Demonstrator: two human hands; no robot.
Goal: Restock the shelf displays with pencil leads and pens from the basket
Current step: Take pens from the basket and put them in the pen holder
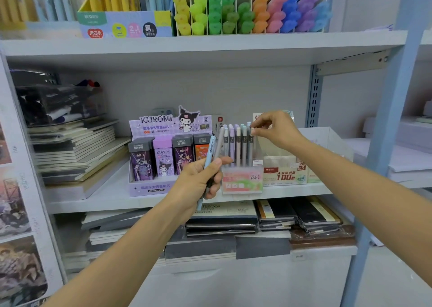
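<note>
My left hand [201, 179] grips two pens, a light blue one [208, 152] and a grey one [219, 145], held upright in front of the middle shelf. To its right a pink "Fruit Soda" display box [242, 180] holds several pastel pens [238, 143] standing upright. My right hand [273, 128] pinches the top of the rightmost pen in that box. Left of the box stands a purple Kuromi display [154, 187] with several pencil lead cases [163, 159]. The basket is out of view.
A white "100" lead box [284, 175] sits right of the pen box. Stacked notebooks [77, 152] fill the shelf's left side and the shelf below [233, 222]. Coloured highlighters [252, 14] and pen boxes [126, 23] line the top shelf. A blue upright post [395, 119] stands right.
</note>
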